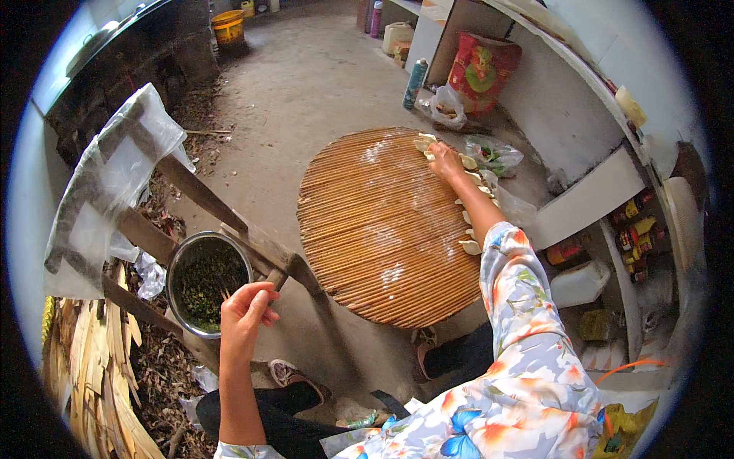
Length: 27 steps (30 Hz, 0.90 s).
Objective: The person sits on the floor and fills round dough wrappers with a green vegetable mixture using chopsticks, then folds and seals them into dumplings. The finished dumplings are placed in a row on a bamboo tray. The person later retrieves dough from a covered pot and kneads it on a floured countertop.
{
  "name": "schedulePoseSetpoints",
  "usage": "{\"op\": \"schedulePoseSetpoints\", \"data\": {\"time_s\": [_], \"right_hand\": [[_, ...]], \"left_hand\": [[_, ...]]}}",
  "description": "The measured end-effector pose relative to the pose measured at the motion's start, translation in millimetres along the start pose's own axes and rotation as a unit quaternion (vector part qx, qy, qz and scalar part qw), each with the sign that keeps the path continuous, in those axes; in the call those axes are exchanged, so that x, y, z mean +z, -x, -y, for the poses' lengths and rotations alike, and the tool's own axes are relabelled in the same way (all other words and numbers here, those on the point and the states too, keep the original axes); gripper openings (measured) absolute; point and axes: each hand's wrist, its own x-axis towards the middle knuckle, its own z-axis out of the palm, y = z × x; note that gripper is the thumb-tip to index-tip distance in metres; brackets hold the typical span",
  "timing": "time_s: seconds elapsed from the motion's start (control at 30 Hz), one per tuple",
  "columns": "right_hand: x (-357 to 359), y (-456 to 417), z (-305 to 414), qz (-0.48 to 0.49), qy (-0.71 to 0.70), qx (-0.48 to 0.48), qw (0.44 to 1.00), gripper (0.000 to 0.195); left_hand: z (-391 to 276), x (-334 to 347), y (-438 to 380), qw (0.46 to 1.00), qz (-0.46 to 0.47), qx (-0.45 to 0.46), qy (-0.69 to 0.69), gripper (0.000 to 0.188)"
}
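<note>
A round slatted board [378, 229], dusted with white flour, lies before me. Folded dumplings [470, 247] line its right rim. My right hand [446, 163] reaches to the far right of the board, its fingertips at a dumpling [429, 155]; whether they grip it is hidden. On the left, my left hand [246, 312] hovers by the rim of a metal bowl [248, 258], fingers loosely bent, with no object visible in it. Chopped green filling [200, 275] is in the bowl, and chopsticks [224, 292] stick out beside my hand.
The bowl rests on a wooden chair [200, 192] with plastic sheeting [129, 137] over its back. Split wood [94, 367] and dry leaves lie at lower left. Plastic bags [493, 154], a spray can [415, 83] and a shelf [590, 192] stand to the right.
</note>
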Motion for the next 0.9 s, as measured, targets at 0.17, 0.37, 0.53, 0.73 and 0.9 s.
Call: {"op": "schedulePoseSetpoints", "data": {"time_s": [0.17,0.37,0.53,0.73,0.9], "right_hand": [[8.9,-2.6,-2.7,-0.028,0.027,-0.026,0.999,0.032],[3.0,-2.3,-7.7,-0.024,0.102,-0.091,0.990,0.039],[-13.2,8.8,-2.1,-0.050,0.063,-0.109,0.991,0.041],[-26.5,-0.5,-30.2,0.003,0.013,0.003,1.000,0.030],[-17.2,-3.1,-18.8,0.039,0.032,0.022,0.999,0.026]], "left_hand": [[1.7,1.2,-4.1,1.000,0.001,-0.002,-0.005,0.021],[-0.9,6.7,-3.8,1.000,-0.001,-0.010,-0.002,0.021],[-1.4,4.2,-1.1,1.000,-0.007,-0.006,-0.003,0.021],[2.2,4.0,-1.5,1.000,0.001,-0.003,-0.011,0.021],[2.2,4.8,-1.9,1.000,0.012,-0.003,-0.011,0.021]]}}
